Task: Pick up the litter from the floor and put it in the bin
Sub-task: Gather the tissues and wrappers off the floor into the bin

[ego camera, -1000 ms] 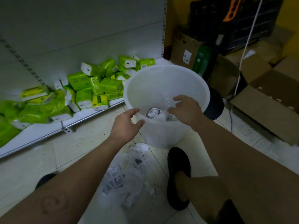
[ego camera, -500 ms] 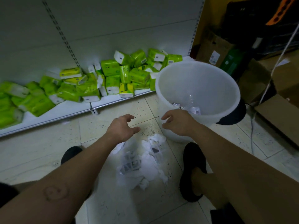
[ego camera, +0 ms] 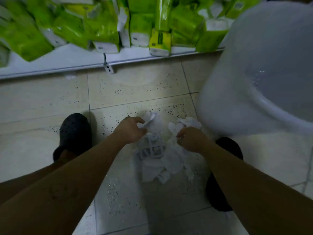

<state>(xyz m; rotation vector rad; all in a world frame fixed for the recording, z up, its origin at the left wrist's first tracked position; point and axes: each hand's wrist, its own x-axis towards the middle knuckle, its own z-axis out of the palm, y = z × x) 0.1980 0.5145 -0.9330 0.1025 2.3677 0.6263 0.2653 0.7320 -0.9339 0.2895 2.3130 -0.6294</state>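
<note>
I am crouched over the litter (ego camera: 157, 160), a loose heap of torn white paper on the floor (ego camera: 50, 102) between my black shoes (ego camera: 74, 133). The white bin (ego camera: 245, 92) stands just to the right of the heap, its wall nearly touching the far right scraps.

My left hand (ego camera: 132, 131) is on the far left edge of the heap, thumb and fingers (ego camera: 142, 132) pinching 1 curled white scrap. My right hand (ego camera: 191, 141) is knuckles-up on the right side with its fingers curled down into the paper. They are hidden under the hand, so I cannot tell whether they have closed on anything.

To do this well, I judge I should sweep both hands inward and bunch the scraps into 1 wad rather than lift single pieces. Thin paper will slip and flutter, and small bits could drop on the short carry. Pressing the 2 hands together under the wad, then raising it over the rim on the right, should lose the least.

As for writing, 1 sheet in the middle of the heap carries dark printed lines like a form, too blurred to read. On the low shelf (ego camera: 67, 60) at the far side lie green tissue packs (ego camera: 101, 28), and a yellow-green one shows a dark logo, also illegible.
</note>
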